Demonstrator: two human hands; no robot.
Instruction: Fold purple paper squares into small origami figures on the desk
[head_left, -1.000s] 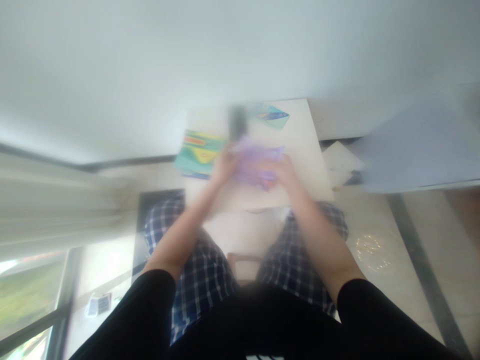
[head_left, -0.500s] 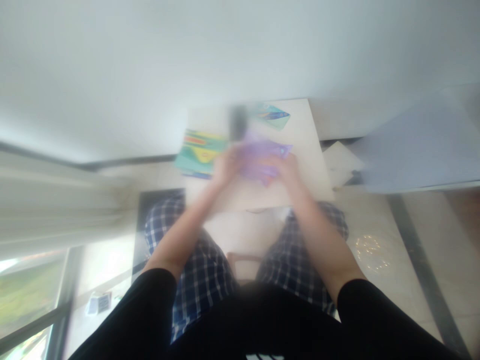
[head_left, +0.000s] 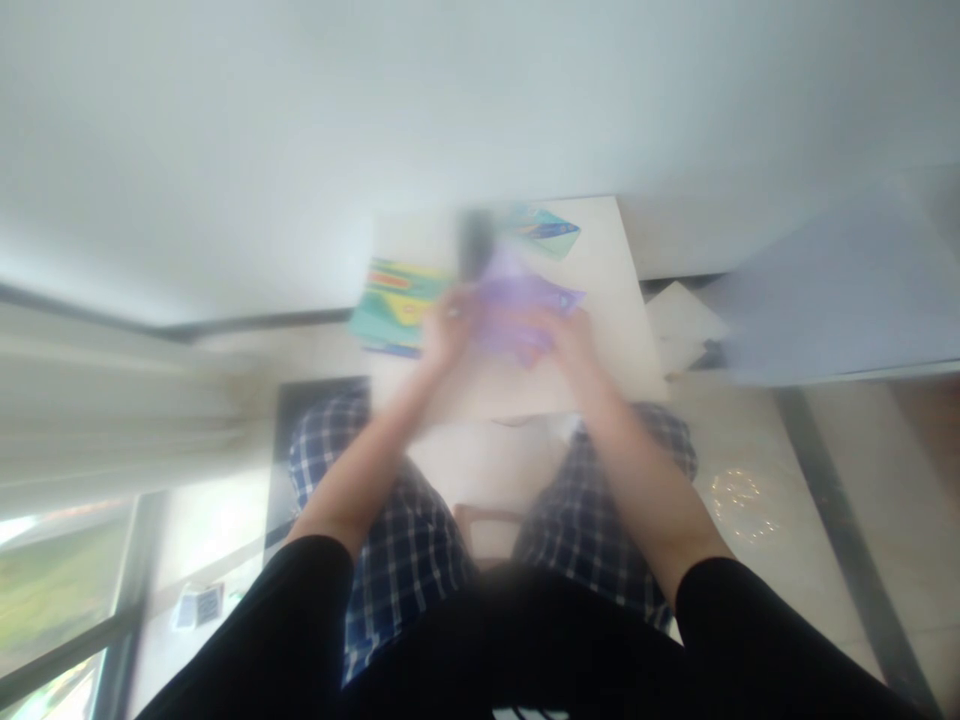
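Both hands are busy with a purple sheet (head_left: 514, 290) over a small white counter (head_left: 611, 260). It is too blurry to tell if the sheet is paper or a plastic bag. The left hand (head_left: 448, 322) has its fingers bent and looks to be pinching the left side of the sheet. The right hand (head_left: 564, 335) has its fingers laid across the low right part, and they look to be gripping it too. I can't tell how hard either hand squeezes. One pointy corner sticks out up and to the right, above the right hand.

The step going on now seems to be holding the sheet and working it with both hands. The next move probably calls for soft, careful fingers, one hand keeping the sheet steady while the other shapes it or turns it, because it looks thin and could crumple.

Just left of the left hand is a green and yellow pack (head_left: 397, 305). Behind the sheet is a dark, fuzzy thing (head_left: 474, 240) that I can't name. Near the back of the counter lies a blue-green card (head_left: 553, 233).
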